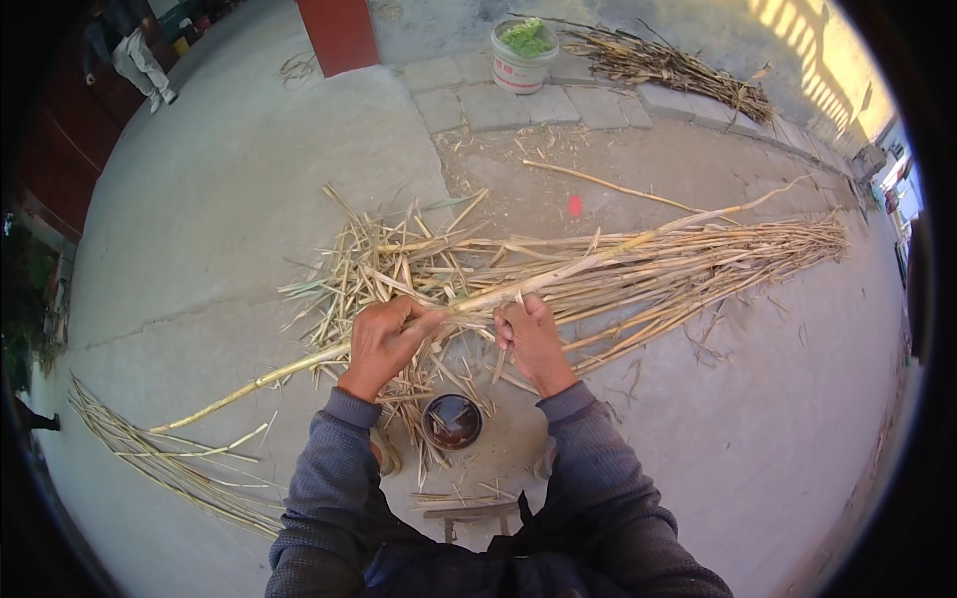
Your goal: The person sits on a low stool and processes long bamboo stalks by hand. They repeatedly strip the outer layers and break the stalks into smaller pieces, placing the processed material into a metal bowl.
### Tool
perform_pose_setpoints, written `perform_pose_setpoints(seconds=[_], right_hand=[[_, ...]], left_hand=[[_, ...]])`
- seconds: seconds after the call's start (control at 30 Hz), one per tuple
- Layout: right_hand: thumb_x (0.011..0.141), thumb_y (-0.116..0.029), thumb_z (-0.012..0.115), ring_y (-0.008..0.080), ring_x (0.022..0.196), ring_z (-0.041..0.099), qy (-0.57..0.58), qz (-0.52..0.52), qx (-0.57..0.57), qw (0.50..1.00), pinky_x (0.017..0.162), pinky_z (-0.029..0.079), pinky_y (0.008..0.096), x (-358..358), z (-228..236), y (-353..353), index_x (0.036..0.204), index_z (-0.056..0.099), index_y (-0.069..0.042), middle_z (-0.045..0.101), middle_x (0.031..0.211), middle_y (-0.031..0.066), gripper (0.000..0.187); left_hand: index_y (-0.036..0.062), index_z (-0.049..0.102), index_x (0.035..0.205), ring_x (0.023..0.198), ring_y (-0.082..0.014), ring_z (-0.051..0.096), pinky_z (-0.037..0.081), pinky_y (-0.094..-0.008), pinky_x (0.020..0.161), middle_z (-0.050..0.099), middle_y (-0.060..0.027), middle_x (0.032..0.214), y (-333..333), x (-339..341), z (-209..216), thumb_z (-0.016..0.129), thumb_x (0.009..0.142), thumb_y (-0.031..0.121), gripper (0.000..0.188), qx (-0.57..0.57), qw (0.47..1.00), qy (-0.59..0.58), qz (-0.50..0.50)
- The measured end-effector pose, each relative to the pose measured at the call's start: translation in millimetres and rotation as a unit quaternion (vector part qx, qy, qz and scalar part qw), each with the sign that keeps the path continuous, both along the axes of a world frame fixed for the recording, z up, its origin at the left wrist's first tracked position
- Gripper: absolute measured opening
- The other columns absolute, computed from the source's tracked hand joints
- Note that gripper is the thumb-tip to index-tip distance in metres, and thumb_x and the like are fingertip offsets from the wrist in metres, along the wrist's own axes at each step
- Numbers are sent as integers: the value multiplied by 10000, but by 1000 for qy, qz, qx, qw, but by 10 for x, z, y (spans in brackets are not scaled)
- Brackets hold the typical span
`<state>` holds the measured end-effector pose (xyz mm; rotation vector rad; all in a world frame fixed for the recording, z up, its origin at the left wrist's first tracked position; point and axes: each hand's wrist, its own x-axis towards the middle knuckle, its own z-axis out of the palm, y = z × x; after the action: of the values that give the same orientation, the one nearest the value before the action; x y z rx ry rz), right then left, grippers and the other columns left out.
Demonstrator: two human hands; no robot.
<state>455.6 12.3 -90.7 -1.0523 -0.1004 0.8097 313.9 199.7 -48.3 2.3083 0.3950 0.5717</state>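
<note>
A long, pale yellow plant stalk [588, 262] runs slantwise before me, from the lower left up to a thin tip at the far right. My left hand [381, 339] is closed around it, thumb and fingers pressed together. Just below the stalk, to the right of that grip, is my right hand [533, 342] with its fingers curled in. A small pale bit shows at its fingertips, but I cannot tell what it is. Under both hands lies a heap of short, broken stalk pieces and husks [384, 254].
Long stalks [718, 259] lie bundled to the right. Thin stripped stems [179, 463] spread at the lower left. A dark round bowl [452, 422] sits between my feet. Farther off are a white bucket [521, 75] with green stuff, a brown stalk pile [668, 70] and a person [135, 55].
</note>
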Motion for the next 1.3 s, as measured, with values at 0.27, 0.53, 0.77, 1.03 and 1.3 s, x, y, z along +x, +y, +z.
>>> perform_pose_setpoints(seconds=[0.27,0.53,0.77,1.03,1.3], right_hand=[[1017,-65,545,120,706,593,-90,14,-20,996,691,544,328,-34,-56,37,1053,641,-2,696,906,60,120],[1023,-195,692,161,883,704,-75,3,84,994,803,576,329,110,79,-74,1188,689,-2,757,1038,110,254],[998,-341,756,140,677,667,-166,-31,-61,984,646,556,292,116,-5,-80,1022,674,-17,733,829,82,335],[1003,-356,751,113,581,592,-184,-76,-66,978,538,470,246,55,69,-40,868,621,-56,678,724,59,354],[967,-248,778,95,758,665,-364,120,-358,851,661,537,260,366,-305,-210,1110,677,-28,738,927,106,281]], left_hand=[[31,703,803,572,-85,580,447,-289,549,623,-5,621,186,-112,35,737,997,353,377,-203,974,90,-38],[51,671,742,568,-70,542,420,-272,533,592,22,625,434,-255,94,668,1051,404,469,-318,927,183,-77],[51,661,734,576,-63,534,418,-265,542,597,18,626,403,-270,58,675,1047,405,473,-320,928,181,-66],[39,662,801,622,-44,542,421,-238,556,618,24,679,368,-204,-105,731,1024,286,340,-284,950,121,-54],[26,688,815,647,-59,560,457,-260,593,637,16,706,336,-240,-98,836,927,219,268,-141,988,58,16]])
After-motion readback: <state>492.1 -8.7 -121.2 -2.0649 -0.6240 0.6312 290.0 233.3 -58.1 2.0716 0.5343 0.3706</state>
